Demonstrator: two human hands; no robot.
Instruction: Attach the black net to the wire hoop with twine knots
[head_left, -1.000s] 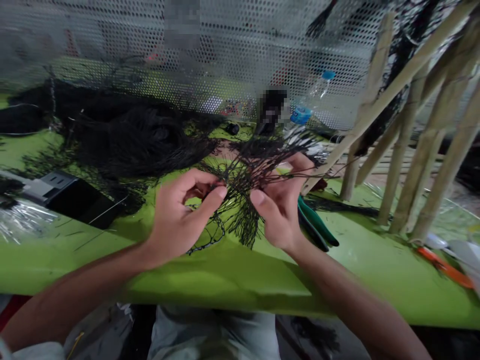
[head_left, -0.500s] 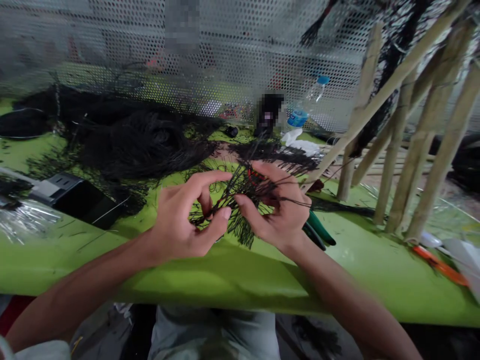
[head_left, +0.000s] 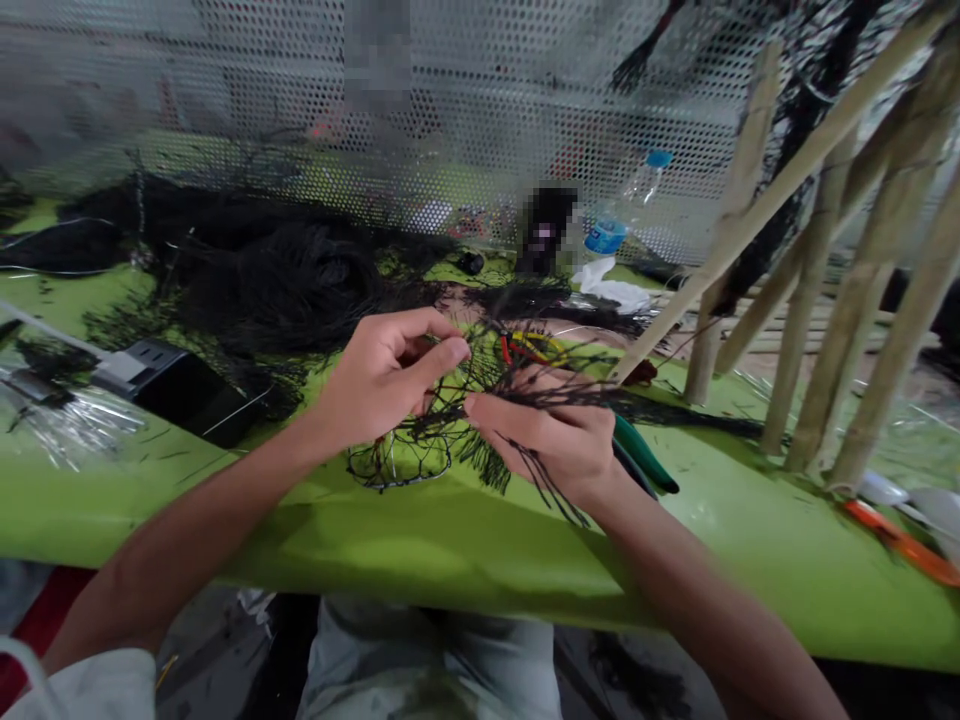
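Observation:
My right hand point(head_left: 551, 430) is closed round a bundle of thin black strands point(head_left: 559, 388) that fan out to the right and hang below the palm. Beside it, my left hand point(head_left: 394, 375) pinches with thumb and forefinger at the upper left of the strands; what lies between the fingertips is too small to name. A black wire frame point(head_left: 397, 475) with open loops sits under my left hand. Green-handled pliers point(head_left: 646, 455) lie just right of my right hand, and red and yellow handles point(head_left: 525, 345) show behind it.
A heap of black fibre point(head_left: 285, 270) covers the back left, near a black charger block point(head_left: 176, 385). Bamboo poles point(head_left: 795, 300) stand at right, with an orange tool point(head_left: 904, 540) beside them. A plastic bottle point(head_left: 607, 232) and white tissue point(head_left: 611, 288) are at the back.
My left thumb and forefinger have come together and moved up. My right hand has turned and closed lower on the strands. The view has shifted slightly, and the wire frame shows more.

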